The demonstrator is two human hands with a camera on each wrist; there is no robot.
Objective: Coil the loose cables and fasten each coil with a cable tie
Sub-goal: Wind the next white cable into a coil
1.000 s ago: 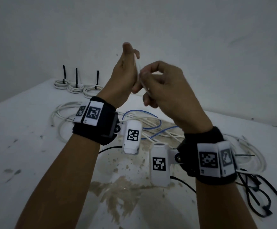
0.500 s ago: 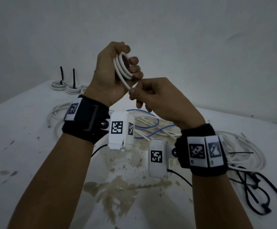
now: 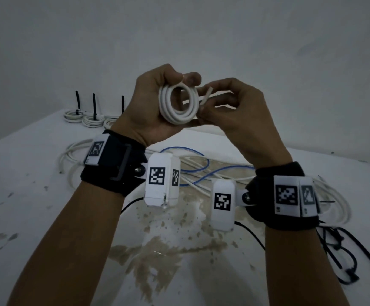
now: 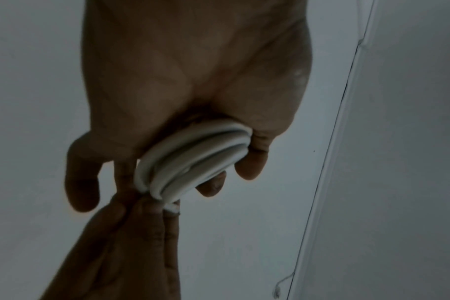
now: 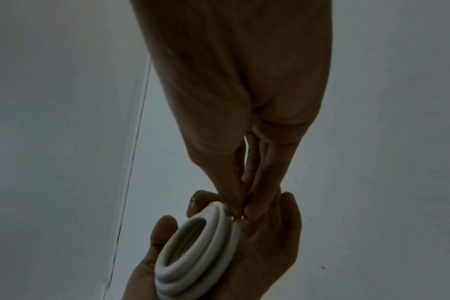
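Note:
A small coil of white cable (image 3: 178,104) (image 4: 193,158) (image 5: 195,253) is held up in front of the wall, well above the table. My left hand (image 3: 157,100) (image 4: 183,121) grips the coil between thumb and curled fingers. My right hand (image 3: 230,111) (image 5: 244,205) touches the coil's right side and pinches the cable's loose end (image 3: 206,96) between fingertips. Three finished white coils (image 3: 91,120), each with an upright black cable tie (image 3: 94,104), lie at the table's far left corner.
On the white table (image 3: 24,206) behind my wrists lies a tangle of loose white cables (image 3: 73,151) and a blue cable (image 3: 192,171). Black cable ties or cords (image 3: 345,250) lie at the right edge. A brown stain (image 3: 157,250) marks the middle.
The left hand has turned so the coil now faces me as a full ring. The right hand has brought the loose end up against the coil's right side. Both hands sit slightly lower.

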